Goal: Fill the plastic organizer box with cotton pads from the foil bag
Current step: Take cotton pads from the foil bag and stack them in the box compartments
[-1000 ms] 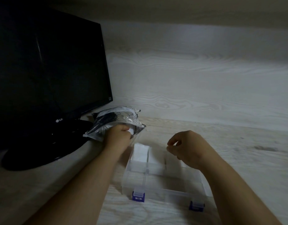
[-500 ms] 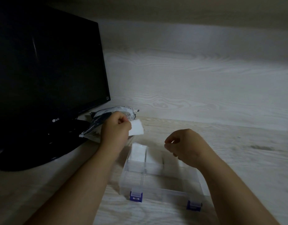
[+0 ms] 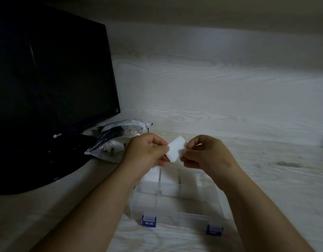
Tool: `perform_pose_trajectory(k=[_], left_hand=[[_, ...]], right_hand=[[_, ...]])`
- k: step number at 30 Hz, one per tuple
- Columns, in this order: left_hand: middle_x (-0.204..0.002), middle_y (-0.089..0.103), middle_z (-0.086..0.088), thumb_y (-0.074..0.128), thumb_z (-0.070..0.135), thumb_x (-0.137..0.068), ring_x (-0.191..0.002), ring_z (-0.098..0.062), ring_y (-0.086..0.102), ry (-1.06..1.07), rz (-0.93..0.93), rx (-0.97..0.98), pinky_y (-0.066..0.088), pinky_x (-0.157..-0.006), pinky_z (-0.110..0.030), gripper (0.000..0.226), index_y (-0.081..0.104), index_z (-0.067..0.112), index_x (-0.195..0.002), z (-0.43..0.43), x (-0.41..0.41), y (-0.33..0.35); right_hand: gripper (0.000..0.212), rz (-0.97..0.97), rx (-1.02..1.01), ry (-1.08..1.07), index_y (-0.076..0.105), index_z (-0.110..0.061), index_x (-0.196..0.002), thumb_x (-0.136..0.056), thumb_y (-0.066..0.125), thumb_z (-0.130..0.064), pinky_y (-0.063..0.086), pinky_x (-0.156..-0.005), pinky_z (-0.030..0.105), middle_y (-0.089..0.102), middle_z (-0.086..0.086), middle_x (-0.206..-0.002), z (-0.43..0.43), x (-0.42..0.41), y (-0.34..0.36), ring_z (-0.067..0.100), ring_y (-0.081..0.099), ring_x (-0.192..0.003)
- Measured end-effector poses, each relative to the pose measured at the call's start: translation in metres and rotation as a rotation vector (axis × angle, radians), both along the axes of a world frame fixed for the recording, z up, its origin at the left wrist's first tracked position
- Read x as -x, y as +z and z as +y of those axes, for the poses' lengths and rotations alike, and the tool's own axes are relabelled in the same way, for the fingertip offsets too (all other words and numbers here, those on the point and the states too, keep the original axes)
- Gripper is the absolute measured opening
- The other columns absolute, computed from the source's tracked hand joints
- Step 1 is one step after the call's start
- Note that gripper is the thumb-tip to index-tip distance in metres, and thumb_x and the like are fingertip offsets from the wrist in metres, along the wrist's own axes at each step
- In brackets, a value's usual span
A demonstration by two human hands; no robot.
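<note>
A white square cotton pad [image 3: 175, 149] hangs in the air above the clear plastic organizer box [image 3: 177, 200]. My left hand [image 3: 148, 152] pinches the pad's left edge and my right hand [image 3: 205, 153] pinches its right edge. The box has blue latches at its near side and several compartments. White pads [image 3: 152, 176] lie in the far left compartment. The silver foil bag [image 3: 117, 140] lies open behind my left hand, with white pads showing inside.
A black monitor [image 3: 48, 79] on a round black stand [image 3: 35, 171] fills the left side, close to the foil bag. A pale wood-grain wall [image 3: 211, 97] rises behind the pale wooden tabletop [image 3: 275, 179].
My left hand drew a pad out of the foil bag and carried it right, over the box. My right hand rose to meet it and took hold of the pad's other edge.
</note>
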State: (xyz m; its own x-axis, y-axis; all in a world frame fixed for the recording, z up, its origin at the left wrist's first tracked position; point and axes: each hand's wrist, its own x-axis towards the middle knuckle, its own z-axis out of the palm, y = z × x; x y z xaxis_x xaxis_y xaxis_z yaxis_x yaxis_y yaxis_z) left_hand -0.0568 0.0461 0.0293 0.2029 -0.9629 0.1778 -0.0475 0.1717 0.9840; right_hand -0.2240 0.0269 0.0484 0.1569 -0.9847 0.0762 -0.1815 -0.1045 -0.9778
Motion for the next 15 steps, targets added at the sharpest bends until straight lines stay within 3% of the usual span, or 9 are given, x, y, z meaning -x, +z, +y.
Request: perform_pose_trajectory(k=[3, 7, 10, 12, 15], left_hand=[[-0.067, 0.066, -0.017, 0.064, -0.007, -0.084, -0.055, -0.017, 0.065, -0.049, -0.089, 0.002, 0.054, -0.051, -0.026, 0.010, 0.061, 0.002, -0.080, 0.001, 0.003, 0.001], [-0.063, 0.062, -0.006, 0.064, -0.009, -0.083, -0.054, -0.014, 0.061, -0.059, -0.203, 0.054, 0.052, -0.052, -0.023, 0.017, 0.058, 0.006, -0.077, -0.002, 0.003, -0.005], [-0.063, 0.060, -0.003, 0.063, -0.012, -0.081, -0.056, -0.013, 0.060, -0.070, -0.241, 0.091, 0.059, -0.060, -0.036, 0.023, 0.056, 0.008, -0.074, -0.006, 0.004, -0.010], [-0.064, 0.061, -0.003, 0.063, -0.013, -0.081, -0.058, -0.015, 0.061, -0.091, -0.235, 0.098, 0.059, -0.063, -0.037, 0.024, 0.058, 0.009, -0.073, -0.006, 0.006, -0.011], [-0.064, 0.062, 0.000, 0.065, -0.011, -0.081, -0.059, -0.018, 0.063, -0.127, -0.256, 0.075, 0.058, -0.067, -0.039, 0.026, 0.065, 0.014, -0.074, -0.006, 0.008, -0.013]], right_hand=[[0.013, 0.078, 0.063, -0.035, 0.061, -0.007, -0.081, -0.083, 0.070, 0.003, 0.061, -0.072, 0.036, 0.071, 0.015, -0.083, -0.002, 0.002, -0.001, 0.023, 0.070, -0.072], [0.014, 0.170, 0.070, -0.005, 0.060, -0.007, -0.084, -0.084, 0.062, 0.007, 0.057, -0.068, 0.032, 0.065, 0.006, -0.073, -0.002, 0.005, 0.001, 0.016, 0.062, -0.063], [0.013, 0.196, 0.077, -0.027, 0.060, -0.009, -0.086, -0.084, 0.063, 0.004, 0.058, -0.074, 0.039, 0.068, 0.007, -0.075, -0.002, 0.006, 0.001, 0.021, 0.065, -0.065], [0.012, 0.209, 0.092, -0.076, 0.061, -0.010, -0.083, -0.083, 0.069, -0.001, 0.061, -0.074, 0.044, 0.071, 0.008, -0.075, -0.003, 0.007, 0.001, 0.025, 0.070, -0.067], [0.009, 0.350, 0.085, -0.121, 0.065, -0.012, -0.079, -0.082, 0.072, -0.008, 0.062, -0.068, 0.040, 0.071, 0.006, -0.067, -0.002, 0.008, 0.003, 0.018, 0.068, -0.058]])
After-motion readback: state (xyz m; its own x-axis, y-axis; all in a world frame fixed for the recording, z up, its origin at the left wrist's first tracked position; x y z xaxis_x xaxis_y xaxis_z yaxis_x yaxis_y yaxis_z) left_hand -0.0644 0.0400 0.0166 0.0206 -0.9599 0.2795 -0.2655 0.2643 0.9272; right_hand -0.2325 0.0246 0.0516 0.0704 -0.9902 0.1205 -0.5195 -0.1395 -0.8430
